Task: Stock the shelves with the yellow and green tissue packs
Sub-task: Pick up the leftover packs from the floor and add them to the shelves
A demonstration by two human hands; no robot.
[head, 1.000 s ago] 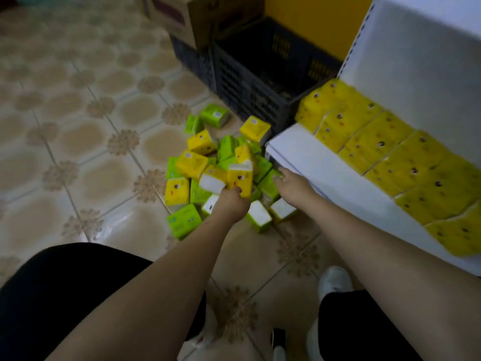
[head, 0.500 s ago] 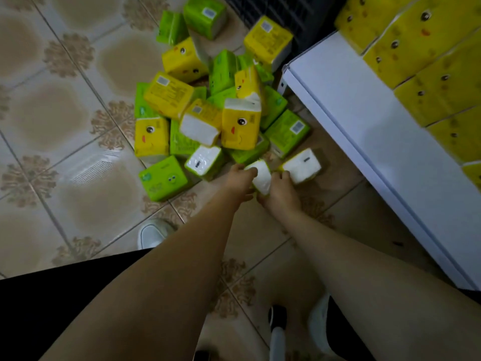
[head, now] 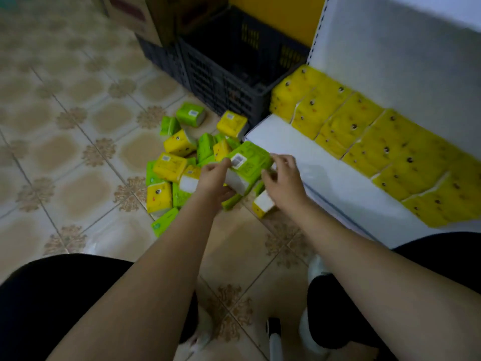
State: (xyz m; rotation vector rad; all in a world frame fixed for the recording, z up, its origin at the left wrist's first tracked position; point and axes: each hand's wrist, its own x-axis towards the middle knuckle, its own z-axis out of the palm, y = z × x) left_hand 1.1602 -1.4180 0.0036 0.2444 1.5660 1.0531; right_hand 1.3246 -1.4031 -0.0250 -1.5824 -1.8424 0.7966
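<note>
Loose stock: a heap of yellow and green tissue packs (head: pixel 182 165) lies on the tiled floor (head: pixel 65 157), to the left of the shelf and in front of a dark plastic crate (head: pixel 221 82).

Left hand (head: pixel 212 178): fingers curled around the near-left end of a green tissue pack (head: pixel 247 162), thumb on its top face beside the barcode label. The pack is raised above the heap and tilted, label side up.

Right hand (head: pixel 282 178): fingers loosely spread at the right end of the same pack. Motion blur obscures this edge; the fingertips appear to touch it, but a firm hold cannot be confirmed.

Shelf: the white shelf board (head: pixel 325 178) has a bare front strip. A row of yellow packs (head: pixel 377 142) is stacked along its back panel, running from the crate side toward the right.

Step in hand: pickup and transfer. One green pack is lifted and lies just beside the shelf's left corner; no green pack is seen on the board.

Next move, as judged: carry the pack right over the board edge, level it, and set it on the bare strip in front of the yellow row, square to its neighbours.
</note>
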